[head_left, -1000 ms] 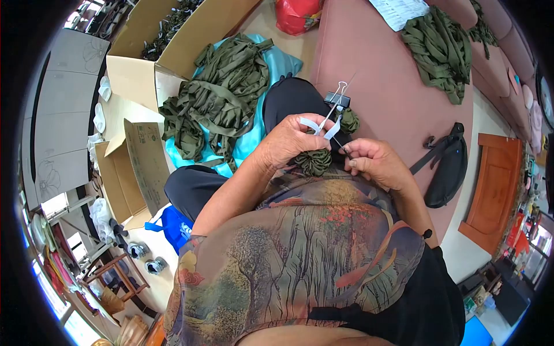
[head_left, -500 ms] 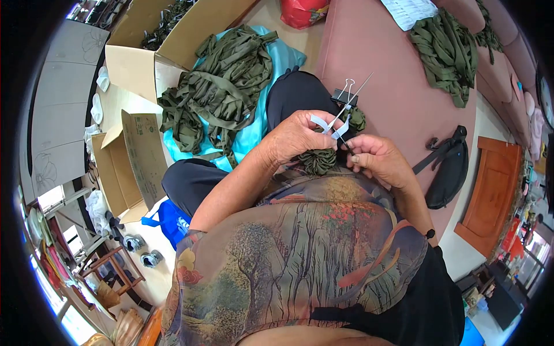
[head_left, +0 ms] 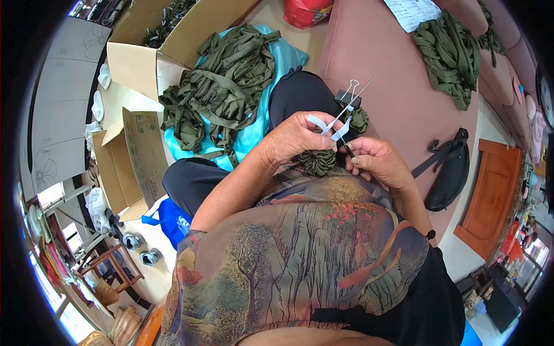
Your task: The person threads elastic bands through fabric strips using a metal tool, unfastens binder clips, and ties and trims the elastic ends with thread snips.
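Note:
My left hand [head_left: 301,138] is closed, thumb against fingers, at a white strip [head_left: 317,123] and the lower end of a thin metal rod [head_left: 360,91] that slants up to the right. My right hand [head_left: 375,157] is pinched beside it, on a small dark thin piece [head_left: 347,150] whose kind I cannot make out. Just under my fingers sits a gathered dark green fabric bundle [head_left: 317,163], pleated like a rosette. Beyond the hands, a black binder clip [head_left: 348,98] with wire handles is at more green fabric [head_left: 359,122].
A heap of green fabric strips [head_left: 231,86] lies on turquoise cloth [head_left: 294,55] to the left. Cardboard boxes [head_left: 144,164] stand beyond it. On the pink sofa [head_left: 375,34] are another green bundle [head_left: 447,57], a paper sheet [head_left: 412,12] and a black bag [head_left: 449,179].
The view has shifted slightly. My right hand's fingertips have moved a little at the small dark piece; my left hand keeps its place by the strip and rod.

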Demonstrator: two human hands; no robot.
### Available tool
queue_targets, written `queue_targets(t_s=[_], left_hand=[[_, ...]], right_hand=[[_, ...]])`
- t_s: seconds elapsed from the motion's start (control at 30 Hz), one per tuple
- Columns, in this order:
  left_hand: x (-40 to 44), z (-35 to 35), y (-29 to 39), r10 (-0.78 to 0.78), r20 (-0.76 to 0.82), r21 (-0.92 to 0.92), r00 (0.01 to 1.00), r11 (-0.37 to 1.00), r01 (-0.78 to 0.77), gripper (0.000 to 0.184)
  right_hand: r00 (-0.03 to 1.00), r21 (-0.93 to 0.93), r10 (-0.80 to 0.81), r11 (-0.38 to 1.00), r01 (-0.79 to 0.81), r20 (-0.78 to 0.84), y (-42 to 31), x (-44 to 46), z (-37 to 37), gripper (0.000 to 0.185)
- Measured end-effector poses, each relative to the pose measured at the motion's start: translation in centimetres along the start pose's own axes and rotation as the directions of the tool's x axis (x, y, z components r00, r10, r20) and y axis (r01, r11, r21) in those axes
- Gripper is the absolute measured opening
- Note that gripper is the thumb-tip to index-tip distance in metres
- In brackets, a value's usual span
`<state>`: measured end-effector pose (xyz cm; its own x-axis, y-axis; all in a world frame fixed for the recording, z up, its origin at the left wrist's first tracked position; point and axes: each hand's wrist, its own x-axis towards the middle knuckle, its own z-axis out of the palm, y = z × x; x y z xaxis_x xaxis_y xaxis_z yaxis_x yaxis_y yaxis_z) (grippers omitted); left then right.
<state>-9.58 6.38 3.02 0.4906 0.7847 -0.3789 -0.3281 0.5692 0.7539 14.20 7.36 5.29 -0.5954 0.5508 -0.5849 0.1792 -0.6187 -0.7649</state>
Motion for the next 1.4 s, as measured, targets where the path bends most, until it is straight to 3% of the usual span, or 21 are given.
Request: queue_targets(t_s=[0.73, 0.83, 0.9, 0.93, 1.03, 1.13, 1.2, 1.23, 1.27, 1.33, 1.4], left_hand=[[0.0, -0.4, 0.0, -0.033, 0.036, 0.046, 0.999, 0.998, 0.031, 0.038], [0.0, -0.5, 0.1, -0.01, 0.002, 0.099, 1.0, 0.995, 0.01, 0.041], [0.0, 0.0, 0.4, -0.033, -0.034, 0.116, 0.999, 0.993, 0.037, 0.045], [0.3, 0.1, 0.4, -0.034, -0.026, 0.096, 0.999, 0.995, 0.037, 0.047], [0.5, 0.3, -0.6, 0.001, -0.014, 0.104, 1.0, 0.995, 0.001, 0.055], [0.1, 1.2, -0.5, 0.039, -0.023, 0.11, 0.999, 0.993, -0.036, 0.056], [0.0, 1.8, -0.6, 0.055, -0.038, 0.137, 0.998, 0.989, -0.049, 0.056], [0.1, 2.0, -0.6, 0.067, -0.046, 0.146, 0.997, 0.988, -0.06, 0.056], [0.1, 2.3, -0.6, 0.068, -0.047, 0.165, 0.997, 0.985, -0.059, 0.056], [0.2, 3.1, -0.5, 0.072, -0.048, 0.204, 0.996, 0.977, -0.061, 0.056], [0.3, 3.7, -0.5, 0.115, -0.071, 0.225, 0.991, 0.97, -0.096, 0.053]], right_hand=[[0.999, 0.013, 0.002, 1.0, -0.001, -0.053, 1.0, -0.2, -0.2, 0.026], [0.974, -0.041, -0.085, 0.996, 0.078, -0.209, 1.8, -1.3, -1.1, 0.025], [0.799, -0.563, -0.451, 0.807, 0.176, -0.398, 3.8, -1.2, -4.0, 0.027], [0.671, -0.775, -0.62, 0.623, 0.105, -0.407, 5.0, -1.4, -5.9, 0.028], [0.54, -0.895, -0.718, 0.296, -0.335, -0.44, 8.0, -2.0, -9.7, 0.031], [0.491, -0.883, -0.771, 0.191, -0.429, -0.406, 7.2, -2.0, -7.9, 0.03], [0.497, -0.938, -0.799, 0.246, -0.243, -0.338, 4.8, -1.9, -5.3, 0.029], [0.552, -0.942, -0.777, 0.331, -0.048, -0.301, 3.8, -1.8, -4.0, 0.028], [0.634, -0.864, -0.723, 0.474, 0.167, -0.274, 3.5, -1.1, -2.9, 0.028], [0.746, -0.6, -0.642, 0.672, 0.434, -0.179, 1.3, -0.5, 0.1, 0.026], [0.882, -0.421, -0.459, 0.825, 0.378, -0.108, -0.1, 0.2, 1.3, 0.017]])
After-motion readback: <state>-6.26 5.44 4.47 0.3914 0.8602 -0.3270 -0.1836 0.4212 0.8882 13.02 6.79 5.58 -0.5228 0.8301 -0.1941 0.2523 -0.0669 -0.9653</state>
